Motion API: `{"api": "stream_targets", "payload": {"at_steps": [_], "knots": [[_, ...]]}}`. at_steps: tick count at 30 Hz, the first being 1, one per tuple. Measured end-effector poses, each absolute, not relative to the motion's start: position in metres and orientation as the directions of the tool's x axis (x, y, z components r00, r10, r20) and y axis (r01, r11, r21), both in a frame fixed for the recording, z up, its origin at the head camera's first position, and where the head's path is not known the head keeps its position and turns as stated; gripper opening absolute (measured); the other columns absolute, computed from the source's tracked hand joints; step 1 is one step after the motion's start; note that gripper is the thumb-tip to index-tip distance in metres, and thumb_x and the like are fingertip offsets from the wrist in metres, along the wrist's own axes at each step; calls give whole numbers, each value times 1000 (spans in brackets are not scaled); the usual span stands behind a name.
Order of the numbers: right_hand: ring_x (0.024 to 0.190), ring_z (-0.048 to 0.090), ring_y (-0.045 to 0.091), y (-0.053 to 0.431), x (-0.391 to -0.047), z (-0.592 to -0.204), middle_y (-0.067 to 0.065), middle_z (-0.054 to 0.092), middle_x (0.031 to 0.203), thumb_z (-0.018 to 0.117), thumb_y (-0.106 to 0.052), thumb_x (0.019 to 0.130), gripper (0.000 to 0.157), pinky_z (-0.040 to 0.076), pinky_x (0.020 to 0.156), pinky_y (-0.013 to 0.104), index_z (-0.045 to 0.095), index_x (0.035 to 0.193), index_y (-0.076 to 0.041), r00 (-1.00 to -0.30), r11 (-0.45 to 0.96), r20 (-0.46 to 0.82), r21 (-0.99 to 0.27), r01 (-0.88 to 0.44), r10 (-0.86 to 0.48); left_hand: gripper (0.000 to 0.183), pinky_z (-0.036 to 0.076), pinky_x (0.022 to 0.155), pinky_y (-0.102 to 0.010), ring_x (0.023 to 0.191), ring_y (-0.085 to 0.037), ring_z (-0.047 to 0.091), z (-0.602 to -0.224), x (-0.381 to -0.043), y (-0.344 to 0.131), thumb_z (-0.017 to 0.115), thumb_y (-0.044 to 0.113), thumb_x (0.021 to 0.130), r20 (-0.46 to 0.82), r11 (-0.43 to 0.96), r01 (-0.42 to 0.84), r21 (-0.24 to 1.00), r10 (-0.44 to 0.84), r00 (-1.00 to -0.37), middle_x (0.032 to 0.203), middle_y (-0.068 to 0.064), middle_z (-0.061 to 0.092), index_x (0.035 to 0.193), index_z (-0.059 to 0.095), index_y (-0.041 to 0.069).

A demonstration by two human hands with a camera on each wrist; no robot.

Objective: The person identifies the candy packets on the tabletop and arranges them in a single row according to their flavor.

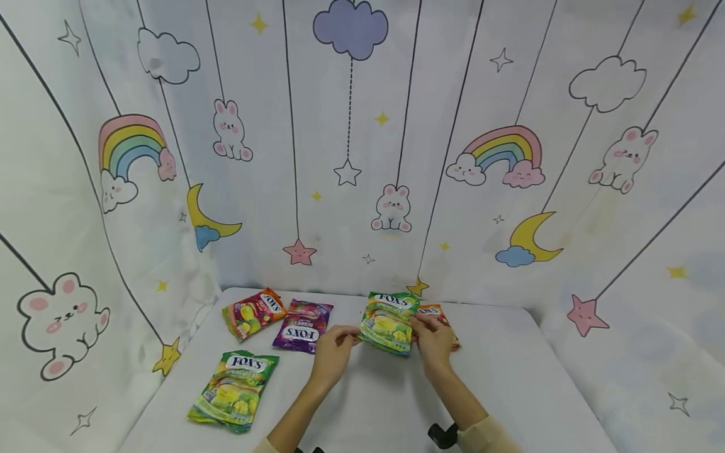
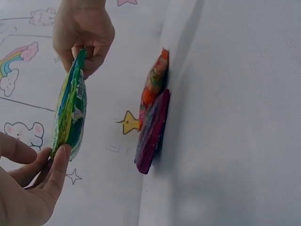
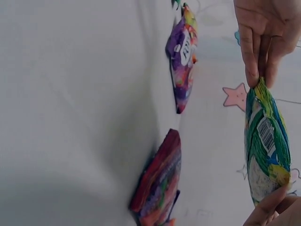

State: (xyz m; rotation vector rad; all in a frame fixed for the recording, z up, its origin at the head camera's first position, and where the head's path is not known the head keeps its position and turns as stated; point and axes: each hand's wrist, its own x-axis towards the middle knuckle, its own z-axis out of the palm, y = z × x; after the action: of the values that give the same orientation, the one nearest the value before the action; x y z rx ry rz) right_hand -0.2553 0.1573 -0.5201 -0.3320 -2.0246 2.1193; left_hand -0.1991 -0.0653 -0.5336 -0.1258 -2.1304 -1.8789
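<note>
Green bag (image 1: 387,325), logo end and long axis forward, pinched in both hands' fingers (image 2: 58,172)

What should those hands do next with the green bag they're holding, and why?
I'd probably lower the held bag onto the table beside the matching green bag: the left fingers and right fingers pinch the held bag's opposite sides in the air, and both bags show similar green FOX'S fronts.
</note>
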Motion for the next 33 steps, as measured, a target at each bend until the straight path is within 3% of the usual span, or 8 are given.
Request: {"api": "stream_targets", "payload": {"at_steps": [4, 13, 22, 26, 33], "knots": [[77, 62, 14, 151, -253, -521, 10, 72, 105, 78, -17, 95, 28, 55, 61, 23, 76, 117, -1, -956, -34, -26, -999, 17, 294, 21, 61, 82, -28, 96, -21, 75, -533, -194, -71, 56, -1, 102, 285, 154, 264, 952, -139, -948, 107, -13, 71, 110, 76, -1], [101, 59, 17, 139, -247, -524, 11, 67, 123, 79, -23, 95, 27, 54, 77, 24, 78, 118, -8, -953, -16, -69, -998, 67, 295, 20, 61, 82, -31, 96, -16, 75, -535, -181, -77, 56, 3, 103, 266, 184, 232, 955, -188, -946, 108, -9, 72, 109, 76, 2], [98, 61, 17, 127, -244, -527, 10, 69, 121, 80, -23, 95, 26, 54, 71, 23, 78, 116, -9, -962, -52, -94, -995, 84, 258, 20, 60, 84, -28, 98, -19, 75, -536, -165, -89, 57, 3, 104, 227, 158, 197, 968, -210, -951, 111, -12, 72, 111, 76, 2], [86, 62, 16, 120, -241, -530, 9, 71, 110, 80, -22, 94, 27, 57, 67, 25, 78, 116, -7, -972, -61, -85, -995, 74, 220, 20, 61, 87, -37, 98, -18, 75, -538, -158, -96, 58, 4, 104, 211, 157, 177, 972, -236, -949, 112, -11, 72, 112, 76, 3], [79, 66, 17, 108, -235, -535, 9, 74, 104, 79, -19, 95, 27, 60, 69, 30, 77, 118, -4, -982, -94, -84, -993, 68, 170, 20, 60, 85, -29, 97, -18, 74, -542, -146, -105, 59, 4, 103, 197, 176, 151, 973, -283, -939, 110, -10, 71, 113, 76, 3]]}}
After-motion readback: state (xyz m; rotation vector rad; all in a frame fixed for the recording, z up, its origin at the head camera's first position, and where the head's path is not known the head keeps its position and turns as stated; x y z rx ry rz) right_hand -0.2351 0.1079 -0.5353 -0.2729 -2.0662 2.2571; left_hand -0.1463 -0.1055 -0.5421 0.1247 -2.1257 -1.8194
